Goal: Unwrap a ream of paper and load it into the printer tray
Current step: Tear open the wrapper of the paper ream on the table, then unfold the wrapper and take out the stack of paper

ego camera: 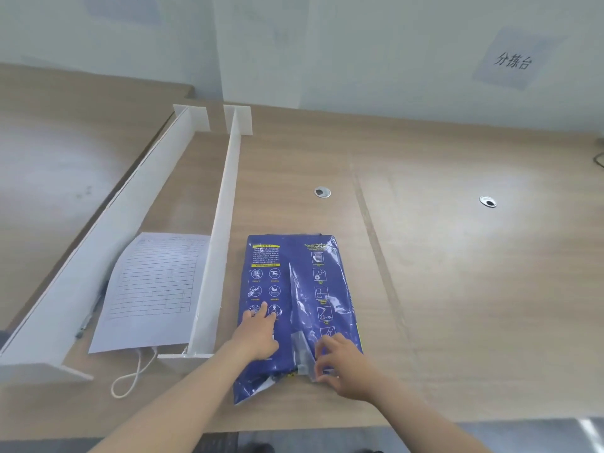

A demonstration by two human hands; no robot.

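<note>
A ream of paper [294, 282] in a glossy blue wrapper with white icons lies flat on the wooden desk [457, 273], near its front edge. My left hand [258, 338] rests palm down on the left half of the pack, fingers spread. My right hand [340, 364] pinches a loose flap of the wrapper [302, 351] at the pack's near end, along the centre seam. The near left corner of the wrapper is crumpled and torn open. No printer or tray is in view.
A white foam-board divider [222, 230] stands just left of the ream. Beyond it lie a lined form [153, 289], a pen [93, 308] and a white cord loop [130, 377]. Two cable grommets [322, 192] sit further back. The wall is close behind.
</note>
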